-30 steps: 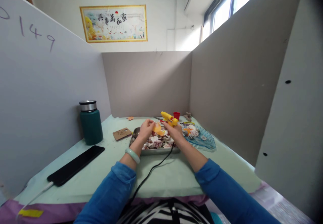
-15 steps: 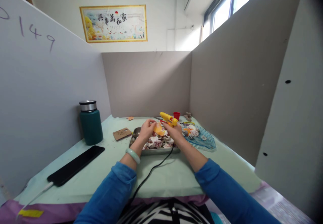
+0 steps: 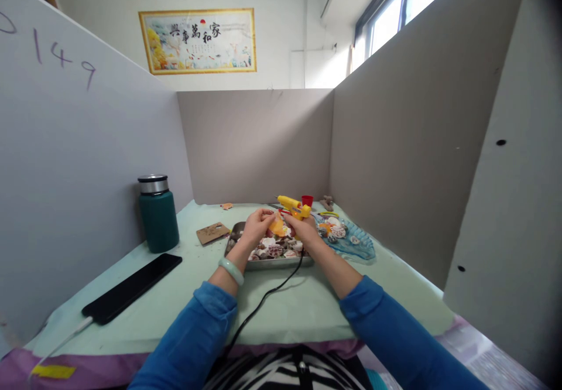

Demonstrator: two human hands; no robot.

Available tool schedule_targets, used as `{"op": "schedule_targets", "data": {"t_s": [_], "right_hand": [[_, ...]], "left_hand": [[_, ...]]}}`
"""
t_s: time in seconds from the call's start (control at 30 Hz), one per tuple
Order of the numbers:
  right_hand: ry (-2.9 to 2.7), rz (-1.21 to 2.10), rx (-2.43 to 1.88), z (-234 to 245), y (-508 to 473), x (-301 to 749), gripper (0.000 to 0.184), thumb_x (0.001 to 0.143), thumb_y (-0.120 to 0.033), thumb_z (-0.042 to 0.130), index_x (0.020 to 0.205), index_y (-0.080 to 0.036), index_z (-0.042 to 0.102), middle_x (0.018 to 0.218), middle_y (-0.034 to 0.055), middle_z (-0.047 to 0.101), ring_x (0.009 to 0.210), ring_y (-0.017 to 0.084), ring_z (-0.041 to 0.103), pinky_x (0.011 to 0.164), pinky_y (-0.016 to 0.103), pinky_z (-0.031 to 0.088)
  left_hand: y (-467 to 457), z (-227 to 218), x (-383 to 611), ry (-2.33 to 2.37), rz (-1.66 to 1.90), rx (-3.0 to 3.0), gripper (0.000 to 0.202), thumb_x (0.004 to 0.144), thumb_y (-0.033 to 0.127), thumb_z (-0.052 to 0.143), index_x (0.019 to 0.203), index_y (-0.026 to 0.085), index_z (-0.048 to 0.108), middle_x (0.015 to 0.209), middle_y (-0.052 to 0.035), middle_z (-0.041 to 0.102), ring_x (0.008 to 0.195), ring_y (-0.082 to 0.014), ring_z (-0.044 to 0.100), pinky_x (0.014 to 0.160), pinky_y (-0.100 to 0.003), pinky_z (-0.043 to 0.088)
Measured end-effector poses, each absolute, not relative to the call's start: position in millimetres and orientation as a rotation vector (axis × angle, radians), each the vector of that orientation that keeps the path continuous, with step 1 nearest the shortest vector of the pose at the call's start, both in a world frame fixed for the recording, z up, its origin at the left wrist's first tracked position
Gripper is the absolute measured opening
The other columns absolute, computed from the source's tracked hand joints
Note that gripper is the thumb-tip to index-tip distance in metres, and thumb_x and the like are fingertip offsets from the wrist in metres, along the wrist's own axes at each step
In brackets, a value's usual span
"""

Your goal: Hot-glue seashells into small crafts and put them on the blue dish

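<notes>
My left hand (image 3: 257, 226) is closed on an orange shell (image 3: 277, 226), pinching it by its left edge above the tray. In my right hand (image 3: 304, 229) is a yellow glue gun (image 3: 293, 206), its nozzle pointing away to the upper left and its black cord (image 3: 267, 296) trailing down toward my lap. The fingertips of my right hand come close to the shell; whether they touch it I cannot tell. Below both hands a metal tray (image 3: 278, 264) holds several seashells (image 3: 274, 250). Right of it lies a blue shell-shaped dish (image 3: 357, 252) bearing several shells.
At the left stand a green bottle (image 3: 158, 223) and a black phone (image 3: 132, 289) on a white cable. A brown card (image 3: 213, 233) lies left of the tray. Behind the glue gun are a red cup (image 3: 307, 200) and yellow-handled pliers (image 3: 328, 214). Partitions (image 3: 259, 144) enclose the table.
The orange shell has turned slightly and shifted a little to the right in my left fingers. The glue gun stays almost where it was.
</notes>
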State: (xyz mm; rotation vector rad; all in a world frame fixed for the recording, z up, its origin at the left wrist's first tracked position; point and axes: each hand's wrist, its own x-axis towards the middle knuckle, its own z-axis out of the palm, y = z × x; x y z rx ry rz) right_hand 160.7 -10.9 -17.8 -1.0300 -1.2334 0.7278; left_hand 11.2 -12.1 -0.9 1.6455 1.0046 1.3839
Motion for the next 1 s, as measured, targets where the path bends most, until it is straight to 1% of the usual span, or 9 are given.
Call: {"op": "schedule_targets", "data": {"t_s": [0.13, 0.3, 0.43, 0.6, 0.73, 0.93, 1.0], "right_hand": [[-1.225, 0.743, -1.001, -15, -15, 159, 0.023, 0.063, -0.038, 0.065, 0.062, -0.016, 0.057, 0.047, -0.0039, 0.051, 0.037, 0.008, 0.043, 0.037, 0.020, 0.034], [-1.211, 0.803, -1.009, -11, -20, 158, 0.023, 0.062, -0.036, 0.066, 0.056, -0.017, 0.053, 0.043, -0.0044, 0.048, 0.036, 0.008, 0.042, 0.036, 0.020, 0.034], [-1.217, 0.808, -1.029, -10, -21, 158, 0.025, 0.062, -0.035, 0.065, 0.053, -0.017, 0.051, 0.040, -0.0045, 0.046, 0.035, 0.008, 0.043, 0.036, 0.020, 0.034], [-1.218, 0.783, -1.047, -12, -20, 157, 0.025, 0.063, -0.036, 0.064, 0.053, -0.017, 0.050, 0.042, -0.0040, 0.048, 0.035, 0.008, 0.043, 0.036, 0.020, 0.034], [-1.218, 0.768, -1.054, -13, -17, 158, 0.024, 0.063, -0.034, 0.063, 0.053, -0.017, 0.051, 0.043, -0.0037, 0.048, 0.035, 0.008, 0.043, 0.035, 0.020, 0.034], [-1.214, 0.779, -1.029, -14, -16, 159, 0.023, 0.063, -0.034, 0.064, 0.054, -0.018, 0.051, 0.043, -0.0042, 0.048, 0.035, 0.007, 0.042, 0.034, 0.020, 0.033], [-1.206, 0.785, -1.024, -13, -17, 158, 0.023, 0.063, -0.034, 0.065, 0.054, -0.017, 0.051, 0.044, -0.0041, 0.048, 0.035, 0.007, 0.042, 0.034, 0.020, 0.033]], "left_hand": [[-12, 0, 11, 0.989, 1.377, 1.619, 0.029, 0.073, 0.037, 0.067, 0.083, 0.013, 0.054, 0.057, 0.0013, 0.059, 0.034, -0.0072, 0.048, 0.036, -0.018, 0.033], [-15, 1, 12, 0.978, 1.381, 1.582, 0.025, 0.072, 0.033, 0.066, 0.081, 0.013, 0.054, 0.057, 0.0010, 0.059, 0.035, -0.0071, 0.048, 0.036, -0.018, 0.034], [-16, 2, 11, 0.964, 1.382, 1.578, 0.026, 0.072, 0.034, 0.066, 0.080, 0.013, 0.054, 0.058, 0.0005, 0.059, 0.035, -0.0068, 0.048, 0.036, -0.018, 0.034], [-16, 1, 12, 0.962, 1.380, 1.576, 0.027, 0.072, 0.035, 0.067, 0.081, 0.013, 0.053, 0.058, 0.0005, 0.059, 0.035, -0.0075, 0.048, 0.036, -0.018, 0.034], [-13, -1, 11, 0.930, 1.369, 1.570, 0.032, 0.069, 0.038, 0.070, 0.081, 0.014, 0.053, 0.058, 0.0008, 0.059, 0.035, -0.0072, 0.048, 0.036, -0.018, 0.034], [-6, -7, 9, 0.913, 1.387, 1.585, 0.037, 0.065, 0.042, 0.073, 0.082, 0.014, 0.055, 0.065, -0.0024, 0.063, 0.048, -0.0105, 0.056, 0.040, -0.019, 0.040], [-5, -8, 9, 0.896, 1.379, 1.588, 0.038, 0.064, 0.042, 0.074, 0.082, 0.014, 0.055, 0.067, -0.0031, 0.063, 0.049, -0.0110, 0.056, 0.040, -0.019, 0.041]]}}
